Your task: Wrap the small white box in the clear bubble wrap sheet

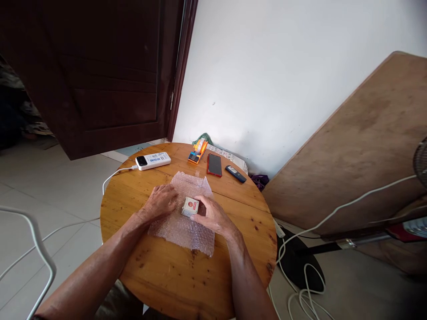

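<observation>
Two hands of mine meet at the middle of the round wooden surface (156, 266) in the head view. My left hand (162, 200) lies spread, palm down, on a sheet of bubble wrap (187, 231). My right hand (211, 215) pinches a small box (190, 207) by its right edge. The box is pale and squarish with a red mark on top, and it sits tilted on the wrap between my hands. Beyond lie a white power bank (153, 160), an orange tape dispenser (197, 152) and a red-edged phone (214, 164).
</observation>
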`<control>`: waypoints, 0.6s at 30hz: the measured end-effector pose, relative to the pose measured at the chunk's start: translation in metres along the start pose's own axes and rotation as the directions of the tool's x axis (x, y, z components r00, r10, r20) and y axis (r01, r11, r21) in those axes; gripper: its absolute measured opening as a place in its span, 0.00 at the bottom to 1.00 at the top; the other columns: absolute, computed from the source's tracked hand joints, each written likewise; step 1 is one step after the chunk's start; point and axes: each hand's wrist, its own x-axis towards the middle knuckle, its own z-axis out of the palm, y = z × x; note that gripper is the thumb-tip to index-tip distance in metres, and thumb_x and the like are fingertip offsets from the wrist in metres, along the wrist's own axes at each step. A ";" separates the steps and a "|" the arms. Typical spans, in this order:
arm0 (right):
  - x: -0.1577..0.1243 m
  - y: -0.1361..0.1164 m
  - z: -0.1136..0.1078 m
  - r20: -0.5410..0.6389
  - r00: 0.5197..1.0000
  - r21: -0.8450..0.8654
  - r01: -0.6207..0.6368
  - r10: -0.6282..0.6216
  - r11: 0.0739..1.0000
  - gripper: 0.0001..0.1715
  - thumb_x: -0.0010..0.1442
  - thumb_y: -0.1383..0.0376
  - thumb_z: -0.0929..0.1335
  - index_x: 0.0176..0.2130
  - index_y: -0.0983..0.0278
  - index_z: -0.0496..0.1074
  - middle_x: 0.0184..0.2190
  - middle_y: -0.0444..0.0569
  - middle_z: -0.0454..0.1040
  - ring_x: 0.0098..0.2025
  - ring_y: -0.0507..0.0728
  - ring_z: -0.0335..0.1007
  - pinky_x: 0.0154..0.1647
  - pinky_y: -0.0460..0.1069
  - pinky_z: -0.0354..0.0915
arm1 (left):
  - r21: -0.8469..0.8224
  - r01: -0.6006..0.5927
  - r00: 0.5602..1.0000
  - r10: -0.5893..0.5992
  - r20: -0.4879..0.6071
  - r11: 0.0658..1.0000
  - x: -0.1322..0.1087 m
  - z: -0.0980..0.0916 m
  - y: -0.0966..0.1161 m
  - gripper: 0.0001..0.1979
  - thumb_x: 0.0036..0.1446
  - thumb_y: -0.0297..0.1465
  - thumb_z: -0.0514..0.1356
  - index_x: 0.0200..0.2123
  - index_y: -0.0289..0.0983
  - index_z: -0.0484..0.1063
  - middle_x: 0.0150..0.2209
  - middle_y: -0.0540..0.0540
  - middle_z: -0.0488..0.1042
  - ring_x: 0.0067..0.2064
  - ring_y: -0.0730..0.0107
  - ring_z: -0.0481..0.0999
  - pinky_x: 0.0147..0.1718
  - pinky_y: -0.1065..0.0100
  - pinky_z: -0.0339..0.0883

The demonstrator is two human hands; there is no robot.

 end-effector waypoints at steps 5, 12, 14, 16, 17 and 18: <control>0.001 0.005 -0.002 0.011 1.000 0.050 0.012 -0.012 0.999 0.30 0.50 0.65 0.75 0.52 0.61 0.69 0.46 0.49 0.77 0.46 0.60 0.71 0.46 0.52 0.62 | -0.076 0.058 0.993 -0.066 -0.099 0.995 -0.001 -0.019 0.011 0.16 0.51 0.26 0.59 0.44 0.41 0.77 0.52 0.41 0.75 0.55 0.54 0.72 0.54 0.53 0.65; 0.004 0.002 -0.002 0.029 0.998 0.023 0.052 -0.053 0.998 0.27 0.50 0.63 0.76 0.49 0.63 0.71 0.44 0.50 0.77 0.45 0.61 0.71 0.44 0.51 0.62 | -0.043 -0.263 0.965 0.264 0.004 0.964 -0.044 -0.056 0.044 0.17 0.51 0.42 0.64 0.43 0.41 0.76 0.47 0.42 0.76 0.53 0.53 0.72 0.58 0.50 0.57; 0.003 -0.001 -0.003 0.039 0.998 0.032 0.045 -0.046 0.998 0.27 0.50 0.64 0.76 0.49 0.63 0.72 0.44 0.51 0.77 0.45 0.61 0.71 0.44 0.51 0.62 | 0.004 -0.250 0.968 0.250 0.004 0.968 -0.060 -0.049 0.044 0.28 0.45 0.45 0.68 0.50 0.42 0.73 0.53 0.40 0.73 0.58 0.47 0.67 0.60 0.44 0.54; 0.003 -0.002 -0.004 0.042 0.998 0.039 0.039 -0.040 0.998 0.24 0.50 0.65 0.76 0.47 0.64 0.73 0.42 0.50 0.77 0.44 0.61 0.72 0.44 0.51 0.63 | 0.049 -0.230 0.973 0.231 -0.017 0.972 -0.070 -0.038 0.041 0.28 0.45 0.40 0.68 0.51 0.42 0.72 0.54 0.39 0.72 0.60 0.44 0.65 0.60 0.41 0.53; 0.002 -0.002 -0.003 0.038 0.999 0.055 0.037 -0.039 0.998 0.24 0.49 0.66 0.76 0.47 0.64 0.73 0.42 0.50 0.78 0.44 0.61 0.72 0.44 0.52 0.63 | 0.063 -0.212 0.976 0.215 -0.040 0.975 -0.072 -0.032 0.040 0.23 0.48 0.36 0.67 0.50 0.42 0.72 0.55 0.39 0.72 0.61 0.45 0.65 0.60 0.42 0.53; 0.002 -0.001 -0.003 0.034 0.999 0.090 0.036 -0.039 0.995 0.24 0.49 0.66 0.76 0.47 0.64 0.73 0.42 0.50 0.78 0.44 0.61 0.72 0.45 0.52 0.63 | 0.065 -0.203 0.976 0.207 -0.069 0.977 -0.071 -0.028 0.039 0.16 0.51 0.31 0.64 0.45 0.42 0.74 0.54 0.40 0.72 0.61 0.48 0.65 0.61 0.43 0.53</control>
